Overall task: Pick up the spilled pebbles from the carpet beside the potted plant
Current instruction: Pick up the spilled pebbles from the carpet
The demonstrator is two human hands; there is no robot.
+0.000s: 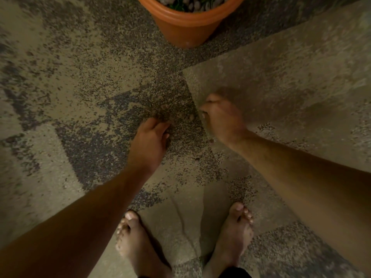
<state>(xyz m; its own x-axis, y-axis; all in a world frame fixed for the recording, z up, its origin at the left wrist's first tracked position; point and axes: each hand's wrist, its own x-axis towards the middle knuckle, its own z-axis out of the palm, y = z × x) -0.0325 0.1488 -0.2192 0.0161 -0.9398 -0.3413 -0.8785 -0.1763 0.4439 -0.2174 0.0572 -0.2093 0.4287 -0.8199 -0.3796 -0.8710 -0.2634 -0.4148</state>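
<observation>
An orange pot (186, 27) stands at the top middle, with pale pebbles (197, 5) and green leaves inside it. On the patterned carpet (80, 97) below the pot lie a few small spilled pebbles: one (191, 117) between my hands, one (210, 141) by my right wrist, one (197, 159) nearer my feet. My left hand (149, 141) is low on the dark carpet patch, its fingers curled under and their tips hidden. My right hand (220, 117) is blurred, with its fingers bunched and pointing left. What either hand holds is hidden.
My two bare feet (180, 243) stand at the bottom middle, close behind my hands. Beige and dark speckled carpet tiles spread to all sides. The pot is the only object standing on the floor.
</observation>
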